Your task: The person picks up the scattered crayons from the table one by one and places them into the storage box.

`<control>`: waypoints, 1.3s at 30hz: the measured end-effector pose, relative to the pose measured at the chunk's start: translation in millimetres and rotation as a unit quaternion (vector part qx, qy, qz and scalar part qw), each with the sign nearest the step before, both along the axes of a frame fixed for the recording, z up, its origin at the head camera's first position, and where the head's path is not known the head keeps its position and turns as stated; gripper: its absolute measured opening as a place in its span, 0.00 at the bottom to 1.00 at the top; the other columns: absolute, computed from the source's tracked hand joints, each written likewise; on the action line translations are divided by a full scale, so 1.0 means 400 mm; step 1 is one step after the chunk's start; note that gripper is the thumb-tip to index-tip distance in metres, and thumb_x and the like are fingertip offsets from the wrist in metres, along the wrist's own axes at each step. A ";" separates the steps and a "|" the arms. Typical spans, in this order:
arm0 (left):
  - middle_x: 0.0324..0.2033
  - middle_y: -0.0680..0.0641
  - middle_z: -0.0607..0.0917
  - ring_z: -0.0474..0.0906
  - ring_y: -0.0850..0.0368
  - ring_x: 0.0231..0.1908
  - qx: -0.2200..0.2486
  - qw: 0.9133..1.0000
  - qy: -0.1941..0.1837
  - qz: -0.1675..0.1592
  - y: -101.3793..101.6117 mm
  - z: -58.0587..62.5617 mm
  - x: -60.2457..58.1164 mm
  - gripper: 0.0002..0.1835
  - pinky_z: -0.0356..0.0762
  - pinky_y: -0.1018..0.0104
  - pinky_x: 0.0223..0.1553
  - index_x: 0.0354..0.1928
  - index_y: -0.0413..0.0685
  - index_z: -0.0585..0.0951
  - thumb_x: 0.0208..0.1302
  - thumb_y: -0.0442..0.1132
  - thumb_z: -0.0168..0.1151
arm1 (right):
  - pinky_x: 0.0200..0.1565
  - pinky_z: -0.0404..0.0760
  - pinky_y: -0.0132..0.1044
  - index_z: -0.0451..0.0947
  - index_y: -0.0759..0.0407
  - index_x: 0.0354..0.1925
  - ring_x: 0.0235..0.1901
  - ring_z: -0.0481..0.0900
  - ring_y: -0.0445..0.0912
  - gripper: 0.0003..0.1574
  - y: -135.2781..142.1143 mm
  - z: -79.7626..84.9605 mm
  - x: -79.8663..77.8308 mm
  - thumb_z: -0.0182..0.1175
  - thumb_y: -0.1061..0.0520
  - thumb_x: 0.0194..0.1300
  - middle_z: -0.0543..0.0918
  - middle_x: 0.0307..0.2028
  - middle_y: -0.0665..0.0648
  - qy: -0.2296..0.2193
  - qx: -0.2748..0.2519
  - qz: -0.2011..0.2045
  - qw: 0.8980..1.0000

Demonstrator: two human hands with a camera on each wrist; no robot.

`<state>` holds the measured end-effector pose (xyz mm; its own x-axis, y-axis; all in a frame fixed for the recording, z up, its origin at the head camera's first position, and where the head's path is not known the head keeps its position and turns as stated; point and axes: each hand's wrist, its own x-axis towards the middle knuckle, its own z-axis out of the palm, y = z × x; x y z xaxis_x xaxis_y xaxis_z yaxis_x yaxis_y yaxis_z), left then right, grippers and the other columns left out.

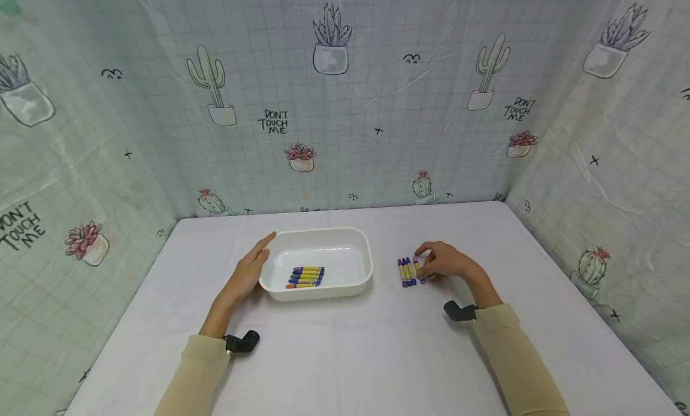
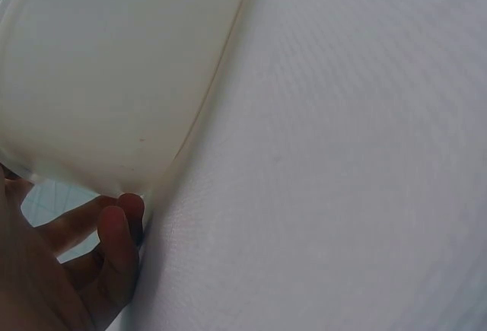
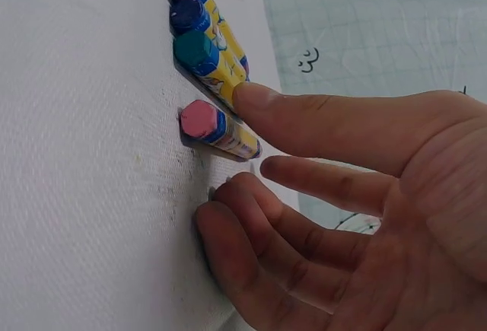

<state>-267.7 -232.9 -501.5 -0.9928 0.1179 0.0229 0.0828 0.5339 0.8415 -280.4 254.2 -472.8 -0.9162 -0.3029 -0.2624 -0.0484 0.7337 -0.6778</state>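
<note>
In the head view, a white rectangular tray point(image 1: 362, 289) has several crayons point(image 1: 305, 276) lying side by side in its left half. My left hand point(image 1: 250, 271) rests against the tray's left end; the left wrist view shows fingertips point(image 2: 131, 208) touching its outer wall. To the right of the tray, a short row of crayons point(image 1: 406, 272) lies on the table. A pink crayon point(image 3: 202, 119) sits slightly apart from the row. My right hand point(image 1: 447, 261) is around this crayon, thumb on one side and index finger by its far end, with visible gaps.
A white cloth covers the table point(image 1: 334, 356). Behind and at both sides hang patterned fabric walls point(image 1: 350, 146) with printed cacti. Each wrist carries a small black camera mount point(image 1: 242, 342) that sticks out over the table.
</note>
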 end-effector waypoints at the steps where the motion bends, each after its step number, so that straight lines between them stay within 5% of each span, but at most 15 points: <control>1: 0.83 0.47 0.54 0.47 0.39 0.82 -0.001 1.000 0.001 0.000 -0.001 -0.001 0.000 0.28 0.45 0.30 0.78 0.82 0.69 0.54 0.85 0.49 0.36 | 0.35 0.86 0.37 0.73 0.66 0.65 0.28 0.83 0.46 0.34 -0.002 0.000 -0.001 0.71 0.58 0.63 0.86 0.36 0.60 0.001 0.003 -0.002 1.000; 26: 0.83 0.48 0.54 0.47 0.39 0.82 -0.003 1.000 0.004 -0.001 0.001 0.003 0.000 0.28 0.45 0.32 0.78 0.82 0.68 0.54 0.85 0.49 0.36 | 0.33 0.82 0.36 0.74 0.65 0.62 0.27 0.82 0.46 0.33 -0.008 0.008 0.007 0.70 0.64 0.60 0.84 0.31 0.58 0.003 0.018 -0.005 1.000; 39: 0.83 0.48 0.54 0.47 0.39 0.82 -0.001 1.000 0.003 -0.001 0.002 0.004 0.003 0.28 0.46 0.31 0.78 0.83 0.69 0.54 0.85 0.49 0.36 | 0.37 0.86 0.39 0.71 0.65 0.66 0.30 0.82 0.48 0.36 -0.012 0.037 0.019 0.70 0.63 0.62 0.82 0.38 0.62 0.001 0.003 -0.012 1.000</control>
